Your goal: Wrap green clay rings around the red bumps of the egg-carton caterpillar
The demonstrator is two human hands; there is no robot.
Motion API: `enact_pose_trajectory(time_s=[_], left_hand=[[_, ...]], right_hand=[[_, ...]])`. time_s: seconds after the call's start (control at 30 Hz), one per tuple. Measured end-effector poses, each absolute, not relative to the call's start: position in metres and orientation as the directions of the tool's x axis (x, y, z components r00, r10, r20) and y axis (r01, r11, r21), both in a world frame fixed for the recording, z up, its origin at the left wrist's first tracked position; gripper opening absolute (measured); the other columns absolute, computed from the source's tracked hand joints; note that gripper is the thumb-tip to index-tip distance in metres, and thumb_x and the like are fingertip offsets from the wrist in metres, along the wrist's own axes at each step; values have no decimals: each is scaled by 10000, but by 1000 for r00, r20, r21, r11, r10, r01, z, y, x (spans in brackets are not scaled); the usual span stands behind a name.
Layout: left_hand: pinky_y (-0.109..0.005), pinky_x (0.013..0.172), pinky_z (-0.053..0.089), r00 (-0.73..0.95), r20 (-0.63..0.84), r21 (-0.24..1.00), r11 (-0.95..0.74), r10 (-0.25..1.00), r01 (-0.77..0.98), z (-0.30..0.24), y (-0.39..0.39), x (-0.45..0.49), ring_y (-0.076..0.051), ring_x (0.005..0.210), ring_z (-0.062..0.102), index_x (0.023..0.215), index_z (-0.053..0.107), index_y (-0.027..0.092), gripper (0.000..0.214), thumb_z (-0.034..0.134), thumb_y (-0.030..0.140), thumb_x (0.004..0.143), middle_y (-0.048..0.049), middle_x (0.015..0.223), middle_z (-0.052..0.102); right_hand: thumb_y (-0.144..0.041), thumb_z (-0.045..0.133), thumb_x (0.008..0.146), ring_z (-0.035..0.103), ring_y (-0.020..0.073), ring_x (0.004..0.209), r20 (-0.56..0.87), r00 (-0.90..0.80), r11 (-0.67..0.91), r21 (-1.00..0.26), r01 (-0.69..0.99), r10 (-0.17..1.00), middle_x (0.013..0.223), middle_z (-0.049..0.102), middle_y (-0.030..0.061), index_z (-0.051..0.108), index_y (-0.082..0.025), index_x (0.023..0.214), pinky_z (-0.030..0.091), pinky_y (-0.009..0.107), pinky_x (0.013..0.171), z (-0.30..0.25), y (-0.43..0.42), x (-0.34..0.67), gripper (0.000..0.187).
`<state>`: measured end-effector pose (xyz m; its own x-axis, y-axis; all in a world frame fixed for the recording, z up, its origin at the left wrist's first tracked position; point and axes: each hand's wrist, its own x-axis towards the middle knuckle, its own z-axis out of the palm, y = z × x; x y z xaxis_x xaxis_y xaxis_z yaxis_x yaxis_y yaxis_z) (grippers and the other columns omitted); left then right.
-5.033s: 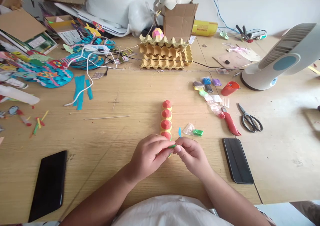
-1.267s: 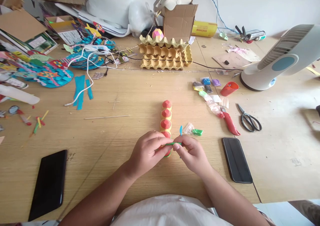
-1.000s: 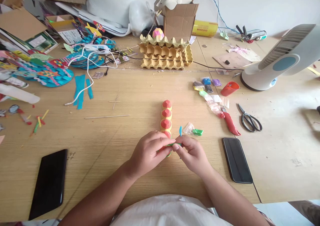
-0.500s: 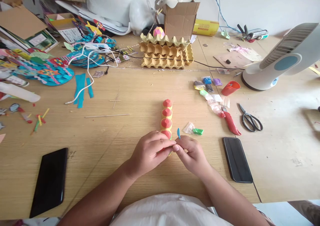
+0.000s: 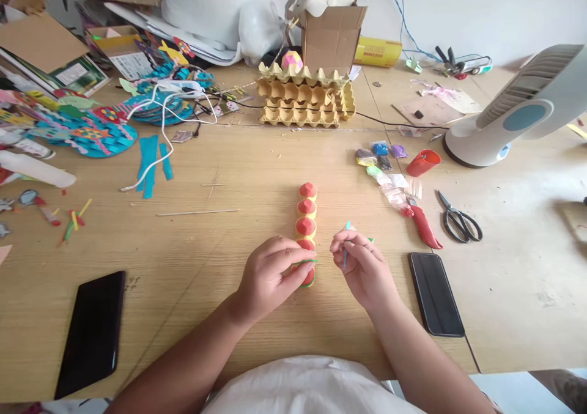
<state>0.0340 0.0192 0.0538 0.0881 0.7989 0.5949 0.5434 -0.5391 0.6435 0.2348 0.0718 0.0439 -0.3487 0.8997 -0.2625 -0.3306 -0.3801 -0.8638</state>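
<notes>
A row of egg-carton cups [image 5: 306, 225], yellow with red tops, stands lengthwise in front of me. My left hand [image 5: 274, 274] is over its near end, thumb and fingers pinching a thin green clay strip [image 5: 311, 261]. Green edging shows around the nearest cup, which my fingers partly cover. To the right, my right hand [image 5: 365, 266] is raised and closed on a small blue plastic clay knife [image 5: 345, 257], its ends showing above and below the fingers. Behind that hand, a green clay piece [image 5: 371, 240] and its clear wrapper are mostly hidden.
Right of me are a black phone [image 5: 436, 294], scissors [image 5: 461, 218], a red-handled tool [image 5: 425, 223], a red cup [image 5: 423, 162] and clay packets [image 5: 380, 151]. Another phone [image 5: 92, 325] lies left, near a thin stick [image 5: 198, 212]. Egg cartons [image 5: 300, 99] and a white fan [image 5: 509, 111] stand behind.
My hands, touching before, have moved apart. The right hand has shifted right with the blue knife, now covering most of the green clay packet. The green strip now shows in my left fingers.
</notes>
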Motion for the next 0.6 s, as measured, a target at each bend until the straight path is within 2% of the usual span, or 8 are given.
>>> enact_pose_trajectory(time_s=[0.07, 0.17, 0.3, 0.47, 0.53, 0.6], left_hand=[[-265, 786, 574, 81, 579, 657, -524, 811, 542, 53, 20, 34, -143, 848, 700, 1080, 737, 210, 228, 712, 68, 903, -36, 931, 747], [-270, 785, 583, 83, 563, 670, -513, 822, 536, 50, 21, 34, -151, 867, 709, 1098, 740, 223, 231, 713, 91, 911, -40, 961, 752], [-272, 792, 582, 78, 534, 688, -487, 842, 538, 47, 20, 35, -149, 851, 706, 1054, 742, 226, 184, 734, 118, 906, -34, 942, 751], [-265, 775, 576, 87, 534, 688, -493, 841, 533, 48, 20, 35, -146, 836, 701, 1041, 743, 226, 164, 745, 136, 904, -32, 942, 751], [-254, 756, 569, 99, 562, 660, -517, 821, 545, 50, 20, 36, -140, 820, 693, 1056, 744, 224, 182, 757, 137, 897, -28, 926, 749], [-245, 722, 561, 118, 587, 629, -542, 801, 558, 52, 21, 38, -134, 779, 678, 1055, 746, 222, 180, 757, 137, 896, -19, 879, 742]], right_hand=[[-235, 687, 800, 522, 135, 677, -331, -425, -496, -783, -375, 843, 845, 666, 26, 728, -216, 896, 445, 269, 648, 46, 73, 234, 107], [-194, 681, 740, 506, 141, 675, -379, -507, -584, -736, -343, 774, 798, 622, 21, 721, -205, 827, 442, 272, 656, 51, 70, 230, 97], [-312, 708, 788, 480, 154, 674, -388, -563, -627, -708, -325, 730, 735, 566, 24, 741, -198, 832, 422, 268, 627, 53, 65, 228, 128], [-521, 739, 842, 465, 153, 656, -363, -544, -570, -773, -276, 756, 734, 559, 24, 728, -192, 816, 428, 275, 605, 50, 65, 229, 330], [-550, 773, 837, 467, 140, 642, -320, -546, -503, -835, -223, 774, 743, 573, 12, 724, -190, 849, 437, 275, 613, 48, 63, 229, 363], [-543, 808, 827, 525, 145, 681, -276, -568, -435, -886, -163, 775, 769, 618, 10, 724, -194, 894, 470, 283, 668, 45, 61, 227, 366]])
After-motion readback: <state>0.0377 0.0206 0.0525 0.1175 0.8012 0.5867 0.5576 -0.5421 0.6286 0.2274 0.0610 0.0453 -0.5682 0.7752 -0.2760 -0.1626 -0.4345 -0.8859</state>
